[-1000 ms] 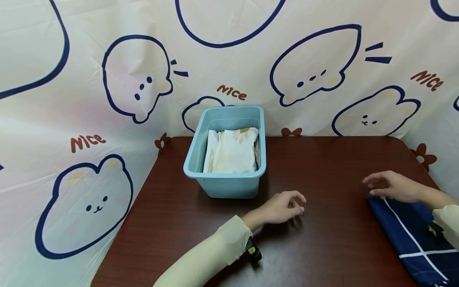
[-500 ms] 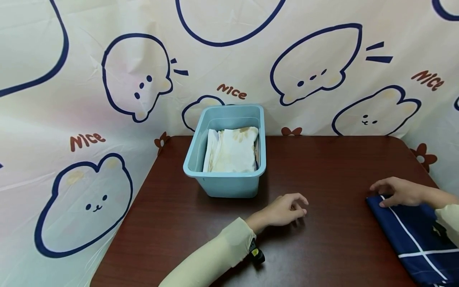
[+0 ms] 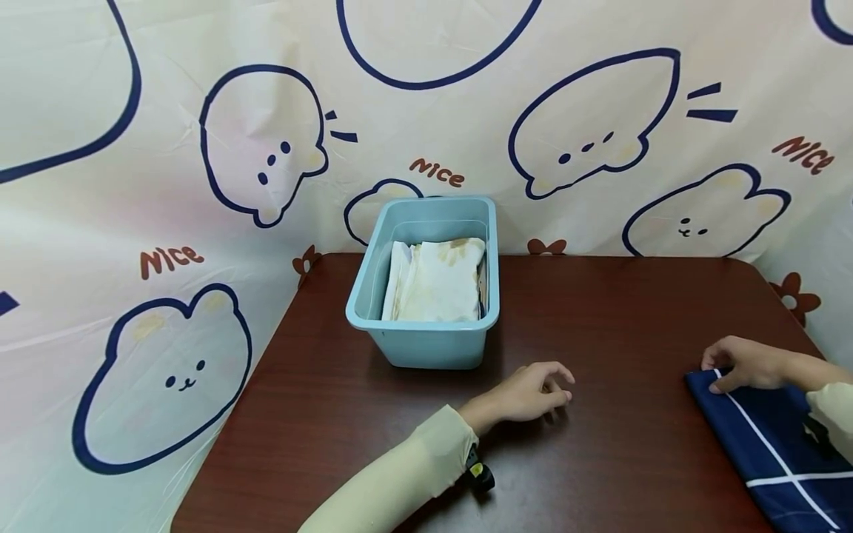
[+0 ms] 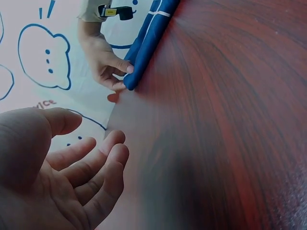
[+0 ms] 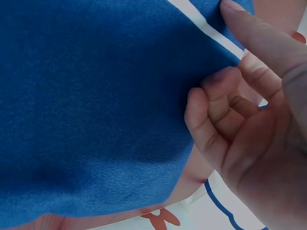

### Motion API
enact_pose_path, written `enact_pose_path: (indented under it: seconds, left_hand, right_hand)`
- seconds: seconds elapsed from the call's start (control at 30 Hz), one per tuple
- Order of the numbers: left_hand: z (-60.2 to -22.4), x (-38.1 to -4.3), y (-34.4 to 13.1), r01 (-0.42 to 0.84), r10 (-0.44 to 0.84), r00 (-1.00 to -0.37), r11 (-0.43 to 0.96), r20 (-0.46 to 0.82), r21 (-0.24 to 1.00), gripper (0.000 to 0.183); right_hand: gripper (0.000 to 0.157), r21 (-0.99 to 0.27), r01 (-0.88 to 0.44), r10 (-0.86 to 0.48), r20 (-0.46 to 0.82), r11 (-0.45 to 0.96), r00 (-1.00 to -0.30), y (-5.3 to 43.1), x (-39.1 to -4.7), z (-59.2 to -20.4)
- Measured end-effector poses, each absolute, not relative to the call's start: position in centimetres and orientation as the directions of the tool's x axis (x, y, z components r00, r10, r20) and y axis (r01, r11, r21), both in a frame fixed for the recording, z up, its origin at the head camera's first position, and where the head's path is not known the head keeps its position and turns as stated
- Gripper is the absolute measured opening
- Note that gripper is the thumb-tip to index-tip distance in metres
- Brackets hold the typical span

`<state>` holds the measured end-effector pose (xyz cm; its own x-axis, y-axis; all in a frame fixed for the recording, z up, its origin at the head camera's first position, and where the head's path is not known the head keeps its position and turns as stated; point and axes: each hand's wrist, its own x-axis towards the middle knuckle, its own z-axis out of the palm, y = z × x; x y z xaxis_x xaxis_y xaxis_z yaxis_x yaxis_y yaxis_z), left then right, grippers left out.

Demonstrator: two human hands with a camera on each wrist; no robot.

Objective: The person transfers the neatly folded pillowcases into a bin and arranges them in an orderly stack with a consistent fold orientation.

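A folded navy-blue cloth with white crossing lines (image 3: 753, 437) lies at the right side of the table. My right hand (image 3: 749, 364) pinches its far edge near the left corner, thumb on top and fingers behind the edge. Up close in the right wrist view, the cloth (image 5: 96, 105) fills most of the picture, with curled fingers (image 5: 211, 115) along its edge. My left hand (image 3: 526, 392) hovers low over the middle of the table, holding nothing. Its fingers (image 4: 91, 167) are loosely bent and spread in the left wrist view.
A light-blue plastic bin (image 3: 426, 346) stands at the back of the table, left of centre. Folded white cloth with tan stains (image 3: 443, 281) is inside it. The dark-red wooden table (image 3: 600, 311) meets a printed curtain (image 3: 426, 118) behind.
My right hand has come down onto the blue cloth and its fingers have closed on the far edge. My left hand has shifted slightly right.
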<state>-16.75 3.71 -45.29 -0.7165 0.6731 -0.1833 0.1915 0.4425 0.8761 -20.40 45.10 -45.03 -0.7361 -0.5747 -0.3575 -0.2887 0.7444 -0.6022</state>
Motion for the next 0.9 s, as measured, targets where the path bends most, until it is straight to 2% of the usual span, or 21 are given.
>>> enact_pose_path:
  seconds: [0.23,0.6,0.9]
  left_hand:
    - [-45.3,-17.0,3.3,0.181,0.674,-0.713,0.443,-0.193,0.878,0.028]
    - [-45.3,-17.1,2.9,0.187,0.664,-0.723,0.456,-0.193,0.87,0.027]
    - [-44.8,-17.2,2.5,0.178,0.647,-0.734,0.475,-0.206,0.862,0.028]
  right_hand:
    - [0.018,-0.616,-0.333,-0.599,-0.291,0.714,-0.746,43.9,-21.0,-44.8]
    - [0.015,-0.629,-0.316,-0.56,-0.233,0.71,-0.795,40.6,-22.3,-43.8]
    - [0.012,-0.645,-0.27,-0.533,-0.253,0.715,-0.807,38.4,-23.0,-42.9]
